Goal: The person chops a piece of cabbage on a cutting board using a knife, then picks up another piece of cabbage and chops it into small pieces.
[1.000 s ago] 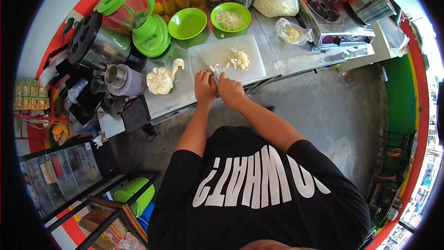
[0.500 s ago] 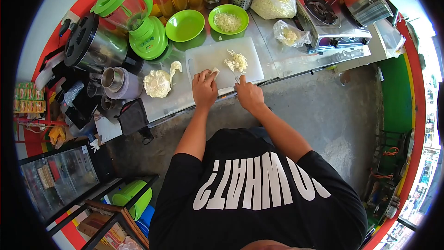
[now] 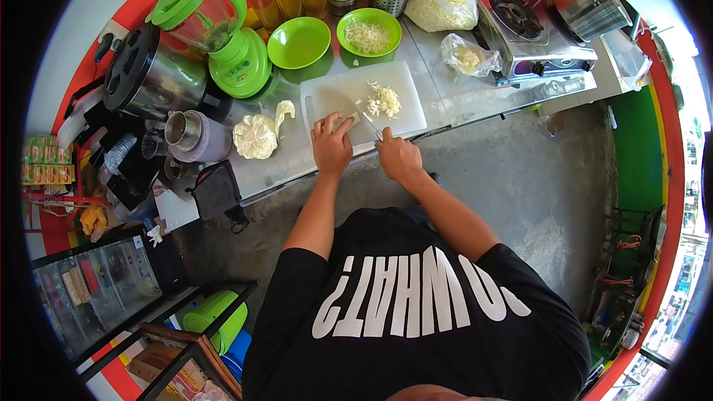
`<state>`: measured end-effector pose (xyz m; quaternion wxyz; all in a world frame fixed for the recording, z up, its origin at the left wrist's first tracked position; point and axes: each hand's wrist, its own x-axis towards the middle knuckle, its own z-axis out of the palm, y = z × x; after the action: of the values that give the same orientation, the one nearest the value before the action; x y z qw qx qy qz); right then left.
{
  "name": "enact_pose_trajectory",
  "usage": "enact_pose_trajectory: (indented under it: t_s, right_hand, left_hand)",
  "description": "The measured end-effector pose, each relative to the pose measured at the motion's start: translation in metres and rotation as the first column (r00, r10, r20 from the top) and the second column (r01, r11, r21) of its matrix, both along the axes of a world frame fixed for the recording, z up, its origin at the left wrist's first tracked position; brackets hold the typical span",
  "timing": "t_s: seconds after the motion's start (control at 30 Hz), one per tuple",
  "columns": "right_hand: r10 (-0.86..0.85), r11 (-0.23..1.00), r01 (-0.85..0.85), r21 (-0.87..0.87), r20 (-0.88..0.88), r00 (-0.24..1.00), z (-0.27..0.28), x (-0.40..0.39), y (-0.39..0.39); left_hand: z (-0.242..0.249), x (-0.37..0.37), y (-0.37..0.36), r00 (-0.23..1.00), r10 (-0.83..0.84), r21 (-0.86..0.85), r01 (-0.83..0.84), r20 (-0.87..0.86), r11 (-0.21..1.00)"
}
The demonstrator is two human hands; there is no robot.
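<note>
My left hand (image 3: 332, 142) presses a pale piece of cabbage (image 3: 345, 120) against the white cutting board (image 3: 319, 91), its fingers closed on it near the front edge. My right hand (image 3: 399, 156) is closed around the handle of a knife (image 3: 368, 120). The blade points away and to the left, beside the cut end of the piece. Right of the blade lies a loose heap of shredded cabbage (image 3: 383, 101). A cabbage head (image 3: 255, 137) with one leaf peeling off sits on the counter left of the board.
Behind the board stand a bare green plate (image 3: 299, 43) and a green bowl (image 3: 367, 32) of shreds. A green blender (image 3: 239, 61) is at the left. Bagged shreds (image 3: 443, 4), a small plastic bag (image 3: 471, 56) and a gas stove (image 3: 546, 59) stand right.
The knife has swung left to the cabbage piece, and its blade now shows more fully. My left hand stays on the piece. The view has shifted slightly.
</note>
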<state>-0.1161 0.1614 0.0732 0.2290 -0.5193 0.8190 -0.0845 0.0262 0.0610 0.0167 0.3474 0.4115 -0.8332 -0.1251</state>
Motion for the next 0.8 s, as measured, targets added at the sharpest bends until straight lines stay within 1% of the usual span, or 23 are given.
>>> enact_pose_trajectory:
  t_s: [0.07, 0.1, 0.17, 0.3, 0.37, 0.4, 0.47, 0.5, 0.57, 0.7, 0.77, 0.8]
  right_hand:
    - [-0.073, 0.997, 0.073, 0.01, 0.052, 0.996, 0.0, -0.001, 0.0]
    - [-0.072, 0.997, 0.071, 0.008, 0.051, 0.996, -0.002, -0.003, -0.001]
    - [-0.158, 0.986, 0.159, -0.047, 0.017, 0.987, -0.007, -0.008, -0.003]
    - [-0.136, 0.99, 0.137, -0.038, 0.026, 0.99, 0.005, -0.01, -0.005]
    - [-0.045, 0.999, 0.046, -0.021, 0.074, 0.996, 0.01, -0.008, -0.001]
    - [-0.044, 0.999, 0.045, -0.022, 0.072, 0.996, 0.007, -0.009, 0.0]
    - [-0.095, 0.995, 0.097, -0.01, 0.119, 0.988, -0.006, -0.011, 0.005]
    - [-0.093, 0.995, 0.095, -0.012, 0.119, 0.989, -0.011, -0.013, 0.006]
    - [-0.195, 0.972, 0.212, -0.102, 0.15, 0.969, -0.022, -0.015, 0.007]
    - [-0.149, 0.984, 0.161, -0.076, 0.145, 0.978, -0.009, -0.014, 0.009]
    - [-0.031, 0.995, 0.048, -0.09, 0.181, 0.983, -0.007, -0.014, 0.012]
    - [-0.027, 0.995, 0.044, -0.092, 0.181, 0.983, -0.014, -0.016, 0.013]
  left_hand:
    - [-0.003, 0.001, 0.0, 1.0, -0.006, 0.017, 0.006, 0.013, 1.0]
    - [-0.003, 0.001, -0.001, 1.0, -0.012, 0.034, 0.012, 0.025, 0.999]
    - [-0.004, 0.0, -0.001, 1.0, -0.009, 0.024, 0.008, 0.023, 1.0]
    - [-0.005, -0.001, -0.002, 1.0, -0.004, 0.03, 0.004, -0.007, 1.0]
    - [-0.005, -0.003, -0.003, 1.0, 0.0, 0.02, 0.001, -0.029, 1.0]
    - [-0.005, -0.003, -0.003, 0.999, 0.006, 0.01, -0.006, -0.049, 1.0]
    - [-0.006, -0.003, -0.003, 0.999, 0.009, 0.006, -0.008, -0.045, 1.0]
    - [-0.005, -0.002, -0.003, 0.999, 0.01, 0.001, -0.01, -0.04, 1.0]
    - [-0.004, -0.002, -0.003, 0.999, 0.014, 0.002, -0.014, -0.036, 1.0]
    - [-0.005, -0.003, -0.004, 0.999, 0.014, 0.025, -0.013, -0.031, 1.0]
    - [-0.004, -0.003, -0.004, 0.999, 0.013, 0.024, -0.012, -0.045, 1.0]
    - [-0.004, -0.003, -0.004, 0.998, 0.011, 0.026, -0.009, -0.056, 1.0]
